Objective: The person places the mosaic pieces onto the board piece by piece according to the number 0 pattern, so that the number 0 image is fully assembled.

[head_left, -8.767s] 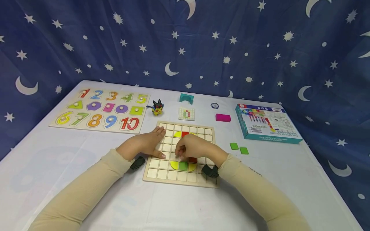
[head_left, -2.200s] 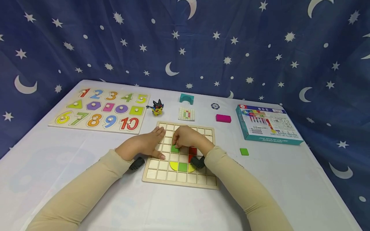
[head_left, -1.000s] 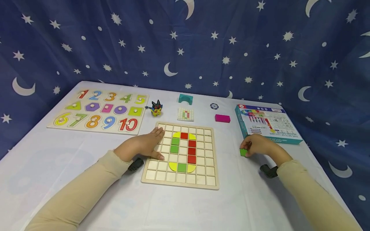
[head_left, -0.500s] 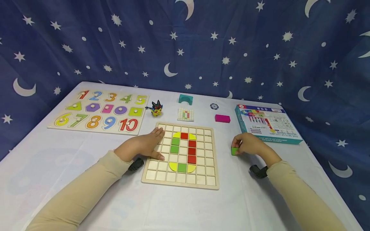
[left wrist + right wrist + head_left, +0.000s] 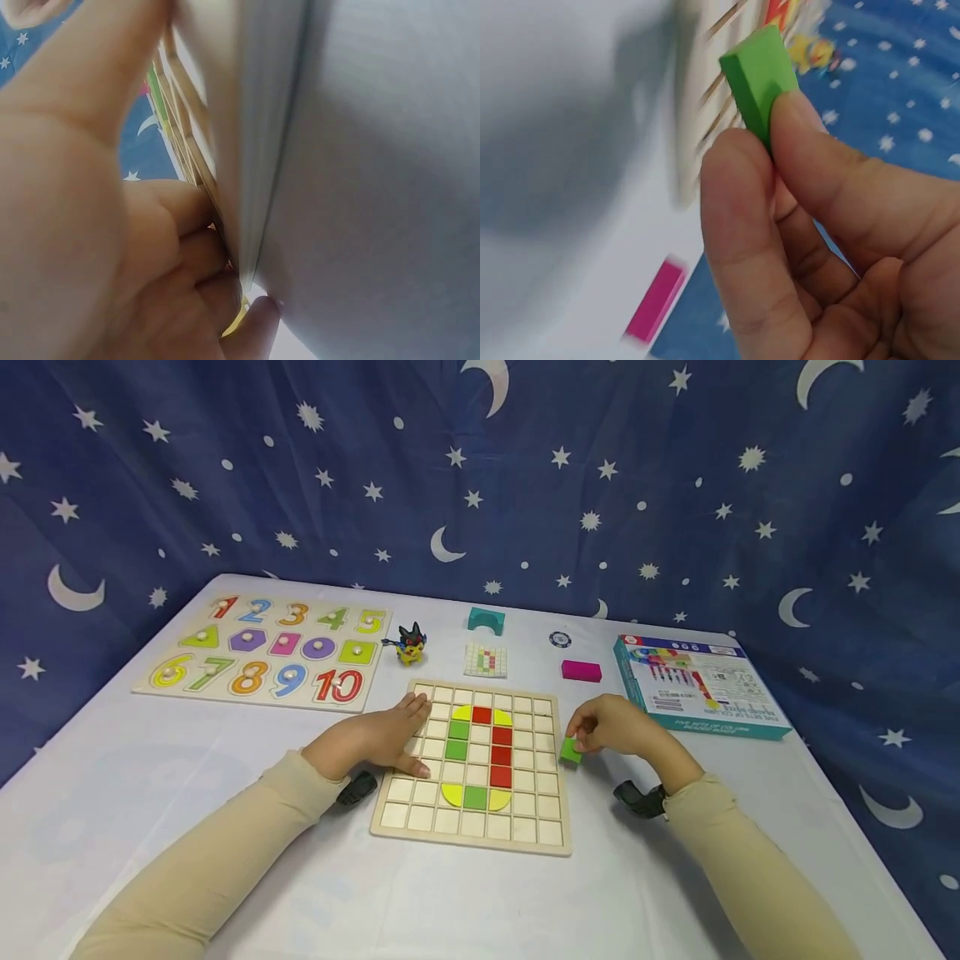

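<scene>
In the head view my right hand (image 5: 613, 727) pinches a green square tile (image 5: 572, 752) between thumb and index finger, just off the right edge of the wooden grid board (image 5: 525, 832). The right wrist view shows the tile (image 5: 759, 75) held by its lower end. My left hand (image 5: 375, 739) rests on the board's left side with fingers spread; from the left wrist its thumb and fingers lie along the board's edge (image 5: 225, 112). A ring of pieces sits in the grid: red tiles (image 5: 501, 756) on the right, green tiles (image 5: 457, 739) on the left, yellow quarter-rounds (image 5: 452, 794) at the corners.
Behind the board lie a small pattern card (image 5: 486, 661), a teal arch block (image 5: 486, 620), a toy figure (image 5: 410, 644), a poker chip (image 5: 560, 639) and a magenta block (image 5: 581, 671). A number puzzle (image 5: 262, 647) lies left, a flat box (image 5: 701, 685) right.
Earlier my right hand set a green tile in the board's left column. It then picked the last loose green tile off the table and carried it left to the board. My left hand stays put.
</scene>
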`<state>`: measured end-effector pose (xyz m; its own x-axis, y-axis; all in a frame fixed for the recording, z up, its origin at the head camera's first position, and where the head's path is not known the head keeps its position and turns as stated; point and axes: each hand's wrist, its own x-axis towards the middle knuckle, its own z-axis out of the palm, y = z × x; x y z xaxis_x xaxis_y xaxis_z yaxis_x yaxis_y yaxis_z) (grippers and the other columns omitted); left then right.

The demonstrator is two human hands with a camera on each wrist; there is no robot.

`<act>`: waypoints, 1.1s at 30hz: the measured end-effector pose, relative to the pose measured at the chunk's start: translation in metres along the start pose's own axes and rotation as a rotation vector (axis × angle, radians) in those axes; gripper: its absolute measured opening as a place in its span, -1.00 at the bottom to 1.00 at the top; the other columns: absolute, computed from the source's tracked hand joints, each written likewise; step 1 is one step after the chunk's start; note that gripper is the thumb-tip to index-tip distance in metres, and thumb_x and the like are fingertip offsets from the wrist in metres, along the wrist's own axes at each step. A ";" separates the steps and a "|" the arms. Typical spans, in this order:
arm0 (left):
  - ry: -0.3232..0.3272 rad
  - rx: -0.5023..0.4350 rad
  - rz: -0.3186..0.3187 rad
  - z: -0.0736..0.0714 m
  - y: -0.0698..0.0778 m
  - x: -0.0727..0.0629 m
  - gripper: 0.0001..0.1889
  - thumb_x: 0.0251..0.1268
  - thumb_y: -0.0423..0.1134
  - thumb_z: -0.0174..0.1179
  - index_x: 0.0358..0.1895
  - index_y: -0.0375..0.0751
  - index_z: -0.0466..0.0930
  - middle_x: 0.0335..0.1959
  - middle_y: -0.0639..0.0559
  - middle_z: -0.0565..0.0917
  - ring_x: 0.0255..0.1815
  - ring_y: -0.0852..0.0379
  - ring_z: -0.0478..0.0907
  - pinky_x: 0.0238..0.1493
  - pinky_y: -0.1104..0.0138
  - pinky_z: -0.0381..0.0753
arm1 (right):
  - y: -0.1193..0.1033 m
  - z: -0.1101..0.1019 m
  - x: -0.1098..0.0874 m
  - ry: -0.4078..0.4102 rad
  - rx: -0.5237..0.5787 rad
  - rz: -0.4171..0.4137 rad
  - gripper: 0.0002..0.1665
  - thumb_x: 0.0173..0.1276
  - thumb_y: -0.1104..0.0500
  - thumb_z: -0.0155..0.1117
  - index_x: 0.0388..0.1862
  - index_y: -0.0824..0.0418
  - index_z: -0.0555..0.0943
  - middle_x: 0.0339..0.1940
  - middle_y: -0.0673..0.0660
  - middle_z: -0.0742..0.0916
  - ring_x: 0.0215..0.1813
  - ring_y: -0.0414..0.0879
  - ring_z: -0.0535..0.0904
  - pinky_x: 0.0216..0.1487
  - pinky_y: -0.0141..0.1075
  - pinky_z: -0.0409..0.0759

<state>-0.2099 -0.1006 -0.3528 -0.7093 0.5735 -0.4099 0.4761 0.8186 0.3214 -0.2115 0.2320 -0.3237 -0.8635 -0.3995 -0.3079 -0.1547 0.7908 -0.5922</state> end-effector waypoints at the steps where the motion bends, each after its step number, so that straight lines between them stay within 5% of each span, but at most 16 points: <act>1: 0.000 0.001 -0.001 0.000 0.000 0.001 0.13 0.04 0.21 0.20 0.42 -0.45 -0.25 0.46 -0.33 -0.26 0.48 -0.22 -0.37 0.45 0.02 -0.16 | -0.005 0.003 0.001 -0.005 0.011 -0.007 -0.93 0.09 0.36 0.33 -0.40 0.30 0.63 -0.61 0.02 0.54 -0.53 -0.18 0.46 -0.45 -0.34 0.49; 18: -0.015 0.018 -0.011 -0.004 0.004 -0.001 0.12 0.05 0.21 0.19 0.42 -0.45 -0.25 0.46 -0.33 -0.24 0.48 -0.22 -0.36 0.45 0.03 -0.16 | -0.088 0.062 0.051 -0.148 0.134 -0.048 -0.92 0.08 0.40 0.33 -0.44 0.28 0.64 -0.57 0.07 0.65 -0.54 -0.17 0.59 -0.39 -0.34 0.63; 33: -0.018 0.016 -0.015 -0.005 0.005 -0.003 0.12 0.05 0.21 0.20 0.43 -0.44 -0.25 0.47 -0.32 -0.24 0.48 -0.20 -0.36 0.45 0.04 -0.12 | -0.105 0.084 0.060 -0.157 -0.087 -0.106 -0.94 0.07 0.29 0.40 -0.46 0.20 0.66 -0.55 0.01 0.66 -0.51 -0.21 0.49 -0.47 -0.45 0.48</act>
<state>-0.2082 -0.0983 -0.3456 -0.7072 0.5616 -0.4296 0.4738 0.8274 0.3017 -0.2066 0.0857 -0.3427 -0.7554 -0.5451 -0.3637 -0.2877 0.7746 -0.5632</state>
